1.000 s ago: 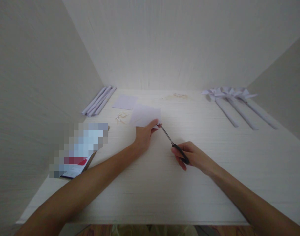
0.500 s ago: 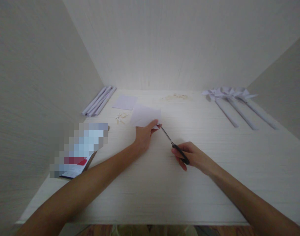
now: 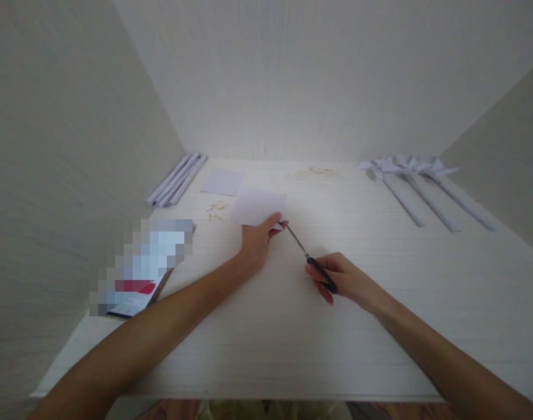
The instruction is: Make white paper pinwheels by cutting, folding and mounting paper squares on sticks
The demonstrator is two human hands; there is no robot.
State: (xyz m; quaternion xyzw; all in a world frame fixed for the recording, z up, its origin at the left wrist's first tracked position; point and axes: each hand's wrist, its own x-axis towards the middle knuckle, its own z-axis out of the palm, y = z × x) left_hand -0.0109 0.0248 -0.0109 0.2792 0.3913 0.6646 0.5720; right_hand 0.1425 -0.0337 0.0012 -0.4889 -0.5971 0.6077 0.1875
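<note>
At mid-table (image 3: 266, 326): my left hand (image 3: 255, 242) pinches paper sheet (image 3: 258, 205) by near corner, lifting edge clear so blades can reach. My right hand (image 3: 343, 279) grips scissors (image 3: 311, 261) handle, tips touching sheet corner beside my thumb.

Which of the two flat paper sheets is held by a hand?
The nearer sheet, pinched by the left hand at the scissors tips; the farther sheet lies untouched.
</note>
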